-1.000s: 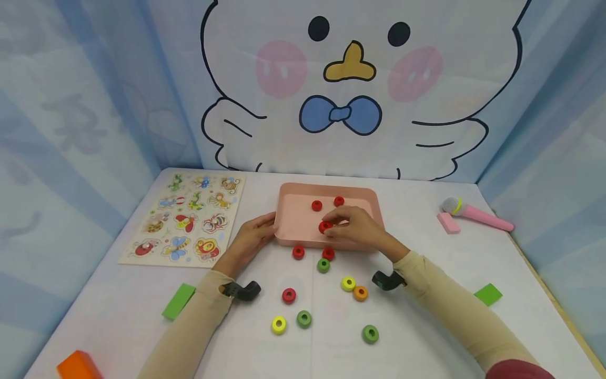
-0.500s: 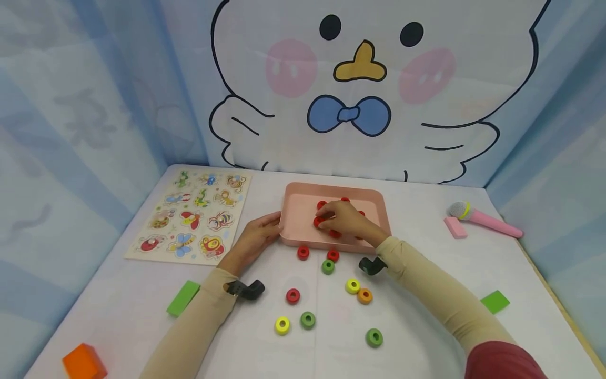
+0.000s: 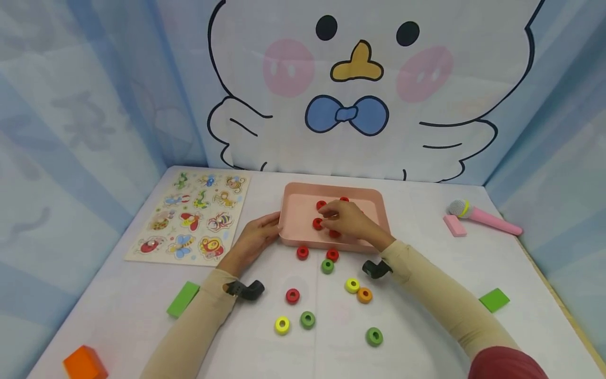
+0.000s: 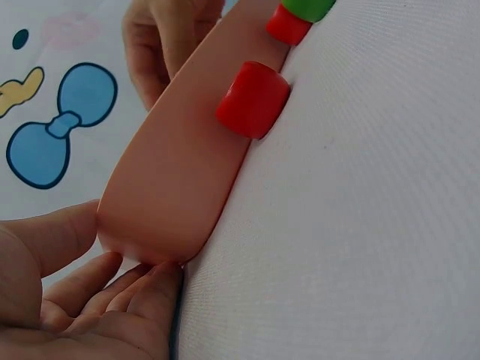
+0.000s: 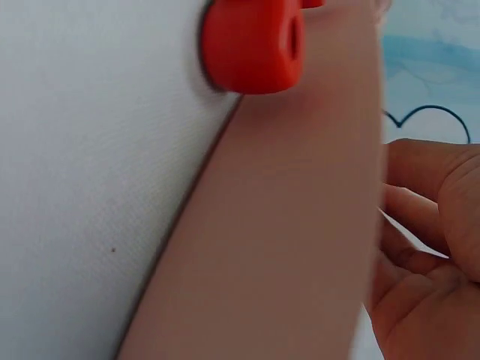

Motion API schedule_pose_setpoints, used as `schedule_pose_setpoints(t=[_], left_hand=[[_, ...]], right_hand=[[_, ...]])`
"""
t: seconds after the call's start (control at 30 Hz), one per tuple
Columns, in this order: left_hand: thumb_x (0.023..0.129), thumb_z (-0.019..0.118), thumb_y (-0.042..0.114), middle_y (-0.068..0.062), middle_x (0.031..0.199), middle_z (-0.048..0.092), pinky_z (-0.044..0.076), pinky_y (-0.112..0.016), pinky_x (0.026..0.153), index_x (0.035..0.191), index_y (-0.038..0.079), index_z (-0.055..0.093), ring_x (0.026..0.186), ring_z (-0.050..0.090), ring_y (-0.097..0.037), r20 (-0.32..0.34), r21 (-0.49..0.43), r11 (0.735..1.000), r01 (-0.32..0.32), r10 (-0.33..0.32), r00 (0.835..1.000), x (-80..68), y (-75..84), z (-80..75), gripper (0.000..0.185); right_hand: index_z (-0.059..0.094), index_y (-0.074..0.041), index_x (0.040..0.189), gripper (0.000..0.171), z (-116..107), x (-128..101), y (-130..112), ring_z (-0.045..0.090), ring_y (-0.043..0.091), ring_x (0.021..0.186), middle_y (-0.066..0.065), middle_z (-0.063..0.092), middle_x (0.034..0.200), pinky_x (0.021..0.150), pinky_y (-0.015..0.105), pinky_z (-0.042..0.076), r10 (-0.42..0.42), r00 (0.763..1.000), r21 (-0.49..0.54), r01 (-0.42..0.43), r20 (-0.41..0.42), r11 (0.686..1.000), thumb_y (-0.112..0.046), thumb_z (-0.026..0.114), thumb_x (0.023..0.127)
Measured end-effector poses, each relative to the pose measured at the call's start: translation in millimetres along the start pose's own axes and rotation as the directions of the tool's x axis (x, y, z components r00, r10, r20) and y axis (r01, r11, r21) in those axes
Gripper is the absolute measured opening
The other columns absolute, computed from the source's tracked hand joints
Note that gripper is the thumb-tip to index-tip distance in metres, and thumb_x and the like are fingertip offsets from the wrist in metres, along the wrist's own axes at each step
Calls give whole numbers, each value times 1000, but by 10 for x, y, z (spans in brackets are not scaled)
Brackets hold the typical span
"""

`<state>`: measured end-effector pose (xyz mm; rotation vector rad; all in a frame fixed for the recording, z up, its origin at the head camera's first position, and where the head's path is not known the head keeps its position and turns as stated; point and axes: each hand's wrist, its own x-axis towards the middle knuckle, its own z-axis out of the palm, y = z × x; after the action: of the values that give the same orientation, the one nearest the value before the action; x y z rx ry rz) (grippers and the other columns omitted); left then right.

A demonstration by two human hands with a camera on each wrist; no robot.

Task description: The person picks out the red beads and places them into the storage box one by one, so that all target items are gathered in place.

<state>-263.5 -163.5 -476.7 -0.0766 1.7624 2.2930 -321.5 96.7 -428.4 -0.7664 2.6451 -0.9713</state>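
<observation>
The pink tray (image 3: 298, 239) lies at the back middle of the table. My left hand (image 3: 254, 239) holds its left end; in the left wrist view the thumb is at the rim and the fingertips are at the tray's lower edge. My right hand (image 3: 347, 220) hovers over the tray with thumb and index finger apart. Just left of these fingertips sits a red bead (image 3: 317, 224), on the tray floor. More red beads lie in the tray, including a rear bead (image 3: 321, 205) and a bead (image 3: 334, 233) partly under the hand; others are largely hidden by it.
In front of the tray lie red beads (image 3: 302, 253), green beads (image 3: 307, 320), yellow beads (image 3: 282, 325) and an orange bead (image 3: 364, 295). An insect picture board (image 3: 189, 218) is at left, a toy microphone (image 3: 487, 217) at right. Green blocks (image 3: 183, 299) and an orange block (image 3: 85, 362) lie farther out.
My right hand has shifted left across the tray with a red bead, and its fingers have come off that bead. The left hand stays at the tray's end.
</observation>
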Motion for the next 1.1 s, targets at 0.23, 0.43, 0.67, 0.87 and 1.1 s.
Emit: schedule_pose_setpoints(t=[0.23, 0.43, 0.67, 0.87, 1.1], left_hand=[[98, 55, 1, -16, 153, 38, 36, -33, 111, 149, -1, 37, 138, 39, -26, 4, 1, 1000, 7, -7, 1000, -18, 15, 39, 54], [98, 54, -1, -17, 152, 39, 36, -34, 111, 149, -1, 38, 137, 40, -26, -2, -3, 1000, 6, -6, 1000, -19, 23, 55, 53], [98, 54, 0, -18, 152, 37, 35, -35, 112, 149, -2, 36, 138, 38, -27, -4, 0, 1000, 3, -3, 1000, -25, 14, 44, 54], [98, 54, -1, -18, 152, 38, 35, -34, 112, 149, -2, 37, 138, 39, -27, -1, -18, 1000, 14, -14, 1000, -15, 1, 38, 54], [98, 55, 1, -17, 153, 37, 35, -34, 111, 149, -2, 36, 138, 38, -27, -3, 3, 1000, 7, -7, 1000, -26, 7, 37, 55]], right_hand=[[67, -2, 121, 32, -80, -424, -67, 62, 23, 107, 7, 66, 114, 94, 37, 53, -68, 989, 39, 73, -132, 997, -12, 71, 91], [71, -3, 114, 25, -23, -848, -104, 65, 20, 101, 5, 68, 107, 87, 34, 56, -131, 978, 117, 150, -160, 982, -7, 72, 89], [70, -6, 115, 25, 167, -1055, -58, 64, 17, 101, 3, 68, 110, 90, 33, 55, -163, 984, 30, 165, -66, 986, -4, 70, 90], [68, -10, 122, 34, 281, -1044, -51, 62, 17, 107, -1, 67, 115, 95, 38, 53, -138, 988, -89, 131, -73, 987, -7, 73, 89], [69, -10, 117, 30, 335, -1020, -56, 60, 14, 100, -3, 66, 111, 91, 35, 54, -138, 989, -118, 130, -60, 984, -8, 74, 88]])
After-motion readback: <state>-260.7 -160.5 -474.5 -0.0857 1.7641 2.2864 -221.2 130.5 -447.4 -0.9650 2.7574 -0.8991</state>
